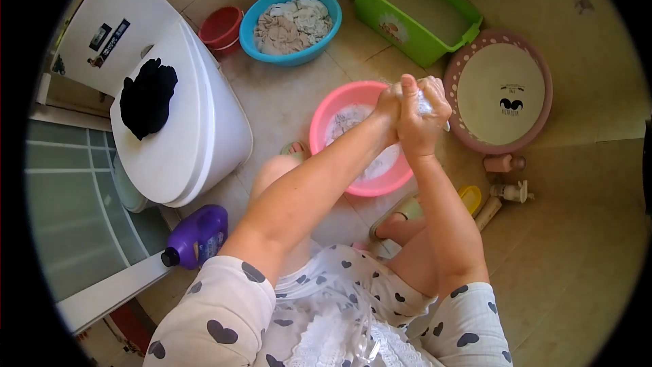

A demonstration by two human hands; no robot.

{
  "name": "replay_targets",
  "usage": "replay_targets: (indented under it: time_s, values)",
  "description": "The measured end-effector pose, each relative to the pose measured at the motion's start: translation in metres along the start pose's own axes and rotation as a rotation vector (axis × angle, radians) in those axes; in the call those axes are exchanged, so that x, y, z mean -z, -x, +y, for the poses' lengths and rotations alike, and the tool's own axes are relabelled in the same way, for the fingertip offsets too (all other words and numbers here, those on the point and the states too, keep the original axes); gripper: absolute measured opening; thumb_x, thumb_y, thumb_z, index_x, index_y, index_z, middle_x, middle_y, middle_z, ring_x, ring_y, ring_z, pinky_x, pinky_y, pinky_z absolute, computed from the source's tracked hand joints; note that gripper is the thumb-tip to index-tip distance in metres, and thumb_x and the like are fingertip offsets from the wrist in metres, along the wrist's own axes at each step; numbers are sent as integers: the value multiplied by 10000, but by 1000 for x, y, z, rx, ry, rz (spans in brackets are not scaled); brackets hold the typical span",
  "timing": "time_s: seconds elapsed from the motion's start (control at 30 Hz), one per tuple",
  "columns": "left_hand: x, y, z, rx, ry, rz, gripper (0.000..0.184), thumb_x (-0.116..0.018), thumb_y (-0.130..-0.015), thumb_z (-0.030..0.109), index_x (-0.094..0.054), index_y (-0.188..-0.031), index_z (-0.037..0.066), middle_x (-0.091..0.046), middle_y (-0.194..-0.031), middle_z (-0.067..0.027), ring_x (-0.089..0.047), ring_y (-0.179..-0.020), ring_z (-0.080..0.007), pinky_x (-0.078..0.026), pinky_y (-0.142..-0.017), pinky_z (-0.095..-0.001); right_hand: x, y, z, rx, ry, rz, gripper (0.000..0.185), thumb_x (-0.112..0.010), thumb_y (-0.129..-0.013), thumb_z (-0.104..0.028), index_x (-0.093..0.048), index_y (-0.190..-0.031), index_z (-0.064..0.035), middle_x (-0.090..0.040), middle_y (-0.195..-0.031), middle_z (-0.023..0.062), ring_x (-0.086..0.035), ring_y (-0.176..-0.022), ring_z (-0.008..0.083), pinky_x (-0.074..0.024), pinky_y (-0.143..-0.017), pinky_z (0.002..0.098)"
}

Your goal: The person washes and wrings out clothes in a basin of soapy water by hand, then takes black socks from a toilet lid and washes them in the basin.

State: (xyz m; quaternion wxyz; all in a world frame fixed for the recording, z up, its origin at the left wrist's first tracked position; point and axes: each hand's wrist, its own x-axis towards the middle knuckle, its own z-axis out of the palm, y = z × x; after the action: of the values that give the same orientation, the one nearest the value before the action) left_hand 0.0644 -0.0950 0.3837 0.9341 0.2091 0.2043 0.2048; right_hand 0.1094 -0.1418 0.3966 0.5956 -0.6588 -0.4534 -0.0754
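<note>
Both my hands are pressed together over the right rim of a pink basin [318, 126]. Between them shows a bit of wet white cloth [424, 103], with an end sticking out at the right. My left hand [388, 112] is closed around the cloth's left side, its fingers partly hidden. My right hand [422, 126] is closed on the cloth, thumb pointing up. In the basin below lie pale, soapy-looking cloth [348, 119] and whitish suds, partly covered by my left forearm.
Behind stand a red bucket [222, 27], a blue basin [288, 59] of laundry and a green tub [407, 34] of cloudy water. A polka-dot basin [502, 95] and bottles [509, 191] are right. Left are a toilet [170, 156] with black cloth [148, 98] and a purple bottle [197, 236].
</note>
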Motion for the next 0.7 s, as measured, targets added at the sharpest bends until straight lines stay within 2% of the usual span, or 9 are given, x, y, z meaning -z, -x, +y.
replay_targets:
  time_s: [0.1, 0.13, 0.27, 0.37, 0.4, 0.5, 0.57, 0.6, 0.7]
  values:
    - [16, -12, -17, -88, -308, 103, 268, -378, -912, 241, -542, -889, 30, -564, -835, -45, -553, -724, -185, -471, -637, -344, 5, -7, -11, -387, -215, 9, 327, -619, -865, -167, -457, -633, -4, -449, -567, 40, -415, -528, 140, -356, -519, 323]
    - [20, -21, -25, -107, -242, 181, 330, -368, -899, 234, -565, -813, -17, -610, -788, -124, -555, -669, -245, -463, -633, -379, 6, -10, -6, -392, -236, 13, 377, -572, -906, -238, -462, -620, -18, -443, -554, 15, -407, -530, 88, -343, -495, 304]
    - [15, -15, -27, -473, -856, 255, 423, -355, -885, 247, -511, -669, -82, -530, -691, -317, -500, -602, -381, -433, -617, -413, 14, -24, -3, -900, -597, 173, 389, -517, -926, -295, -469, -613, -70, -476, -563, 45, -433, -512, 128, -355, -500, 282]
    - [0, -3, -18, -441, -1015, 201, 408, -390, -907, 276, -544, -737, -61, -602, -751, -237, -554, -689, -306, -444, -674, -394, 26, -37, 25, -980, -1012, 150, 404, -482, -937, -330, -430, -616, -89, -477, -570, 73, -453, -521, 183, -382, -518, 300]
    - [0, -4, -20, -444, -855, 123, 347, -430, -907, 270, -532, -833, -52, -603, -830, -205, -556, -762, -274, -445, -720, -381, 33, -39, 30, -1019, -1020, 26, 428, -433, -946, -397, -402, -638, -102, -484, -595, 99, -468, -550, 225, -416, -543, 329]
    - [-3, -1, -26, -462, -565, -71, 342, -545, -894, 227, -433, -1105, -18, -566, -1055, -121, -533, -967, -191, -428, -859, -345, 37, -48, 41, -1134, -1099, 246, 458, -384, -950, -453, -421, -674, -89, -509, -625, 133, -496, -582, 249, -450, -573, 351]
    - [-22, 14, -24, -509, -628, -172, 539, -616, -871, 162, -283, -1268, 13, -489, -1188, -83, -476, -1085, -157, -390, -955, -327, 37, -50, 53, -1202, -1103, 320, 456, -381, -943, -491, -494, -787, -78, -558, -707, 130, -517, -606, 235, -468, -589, 367]
    - [-30, 22, -15, -364, -716, -166, 730, -662, -829, 81, -136, -1333, 37, -452, -1242, -120, -462, -1126, -171, -359, -1001, -326, 34, -50, 46, -1208, -1035, 316, 460, -386, -939, -502, -512, -820, -76, -569, -729, 125, -527, -619, 226, -471, -591, 368]
    - [-20, 0, -22, -620, -554, -113, 515, -670, -837, 119, -341, -1223, 28, -541, -1121, -98, -543, -1003, -156, -452, -886, -294, 23, -37, 17, -1077, -940, 216, 461, -424, -933, -501, -557, -939, -60, -588, -799, 87, -552, -664, 168, -474, -591, 339]
